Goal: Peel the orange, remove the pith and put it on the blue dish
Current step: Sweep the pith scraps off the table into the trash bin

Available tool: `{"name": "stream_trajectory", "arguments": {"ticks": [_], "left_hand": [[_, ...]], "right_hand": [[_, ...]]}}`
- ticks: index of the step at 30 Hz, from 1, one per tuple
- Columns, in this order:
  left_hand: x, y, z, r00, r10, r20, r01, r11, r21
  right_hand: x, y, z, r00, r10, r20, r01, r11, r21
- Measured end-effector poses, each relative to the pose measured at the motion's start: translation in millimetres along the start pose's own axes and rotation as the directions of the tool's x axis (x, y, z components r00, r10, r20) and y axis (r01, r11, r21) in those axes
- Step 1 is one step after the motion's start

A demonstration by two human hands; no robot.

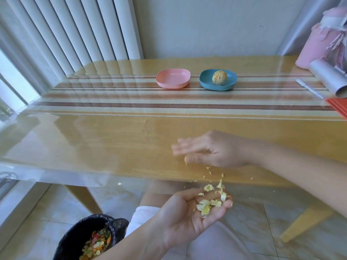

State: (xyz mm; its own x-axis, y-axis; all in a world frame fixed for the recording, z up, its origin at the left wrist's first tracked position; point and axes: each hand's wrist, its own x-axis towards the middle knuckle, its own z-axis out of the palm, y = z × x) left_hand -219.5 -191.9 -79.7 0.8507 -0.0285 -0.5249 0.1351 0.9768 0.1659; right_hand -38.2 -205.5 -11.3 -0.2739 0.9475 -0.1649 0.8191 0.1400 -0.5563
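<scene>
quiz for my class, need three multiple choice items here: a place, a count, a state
1. Where is the peeled orange? A in a basket B on the blue dish C on a chopping board
2. How many dishes are on the table? A one B two C four
3. The left hand is: A cupping pith scraps B gripping a knife C clenched, empty
Key: B, it sits in that dish; B, a pink dish beside the blue; A, scraps lie in its palm.
</scene>
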Motion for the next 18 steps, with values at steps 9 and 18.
{"name": "stream_trajectory", "arguments": {"ticks": [9,18], "left_hand": [[-9,2,7,1.0,-0.023,-0.003,0.023,1.0,-0.017],[-10,3,7,0.999,-0.035,0.028,0.037,0.994,-0.103]], "right_hand": [[-11,6,30,0.976,-0.077,0.202,0.139,0.941,-0.31],[-4,6,12,0.993,-0.051,-0.103,0.037,0.991,-0.131]]}}
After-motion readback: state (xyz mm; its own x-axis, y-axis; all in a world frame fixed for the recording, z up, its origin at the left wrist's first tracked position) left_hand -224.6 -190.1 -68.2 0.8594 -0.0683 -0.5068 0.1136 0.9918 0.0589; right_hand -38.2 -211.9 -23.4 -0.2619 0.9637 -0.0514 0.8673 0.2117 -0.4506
